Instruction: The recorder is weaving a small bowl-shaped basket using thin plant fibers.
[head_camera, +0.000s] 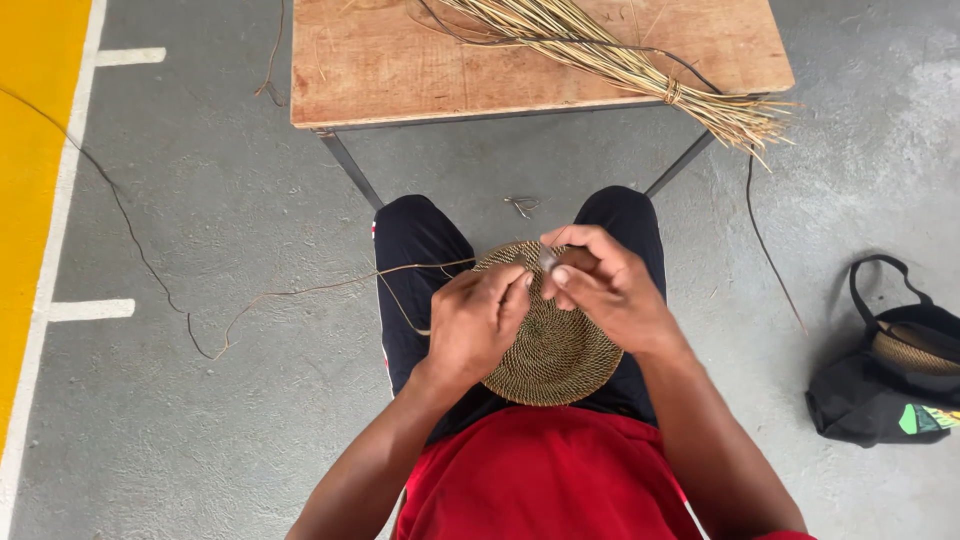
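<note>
While the woven disc (555, 345) lies flat across the person's lap, the loose strand (300, 292) trails away to its left over the floor. The left hand (475, 320) pinches the disc's upper rim, grip closed on it. Just right, the right hand (605, 285) clamps a small tool (549, 260) at that same rim.

Tan coiled woven disc (553, 350), red shirt (545, 480), yellow floor stripe (35, 150).
</note>
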